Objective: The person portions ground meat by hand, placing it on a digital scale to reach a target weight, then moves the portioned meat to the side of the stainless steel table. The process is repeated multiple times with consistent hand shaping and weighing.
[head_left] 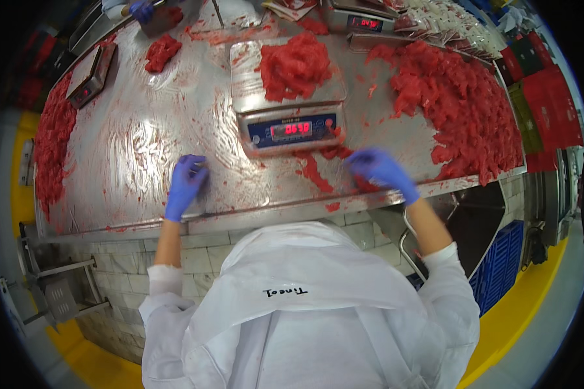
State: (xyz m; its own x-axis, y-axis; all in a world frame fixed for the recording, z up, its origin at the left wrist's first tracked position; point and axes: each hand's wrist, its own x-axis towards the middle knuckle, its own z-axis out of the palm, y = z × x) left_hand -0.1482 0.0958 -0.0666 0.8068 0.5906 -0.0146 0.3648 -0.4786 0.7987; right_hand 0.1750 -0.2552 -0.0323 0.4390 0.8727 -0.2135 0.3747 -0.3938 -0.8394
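Note:
On the steel table, a digital bench scale with a lit red display carries a mound of raw red meat on its plate. My left hand, in a blue-violet glove, is left of the scale, over the table near its front edge, fingers curled and nothing visible in them. My gloved right hand is blurred at the front edge, right of the scale. Red meat scraps lie beside it, and some show just under its palm; whether it grips any is unclear. A large meat pile spreads over the table's right side.
More meat lines the left edge, near a small scale; a smaller lump lies further in. Across the table are a co-worker's gloved hand, another scale and filled plastic packs. A steel bin stands below right.

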